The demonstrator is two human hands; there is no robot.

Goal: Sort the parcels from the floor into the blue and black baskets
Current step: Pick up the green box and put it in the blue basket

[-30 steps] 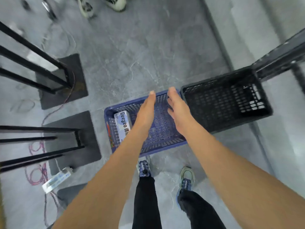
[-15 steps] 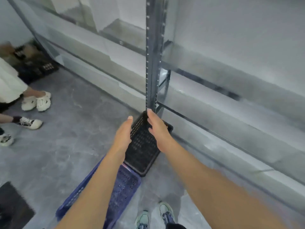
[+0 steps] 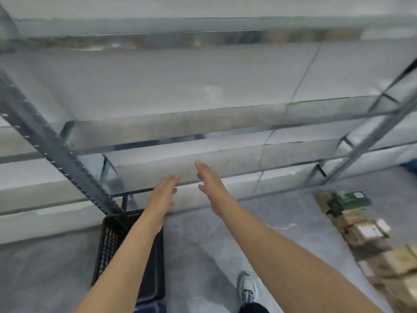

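My left hand (image 3: pixel 163 192) and right hand (image 3: pixel 208 180) stretched out flat mid-frame, fingers straight, grasping nothing. Black basket (image 3: pixel 108 245) lower left under my left arm. Parcels (image 3: pixel 361 231) piled on floor, right edge.

- Basket (image 3: pixel 106 245) on floor (image 3: pixel 45 279), lower left, at foot of rack (image 3: pixel 56 143).
- Parcels (image 3: pixel 365 231) on floor, far right, before rack.
- Shoe (image 3: pixel 248 288) between them, nearer.
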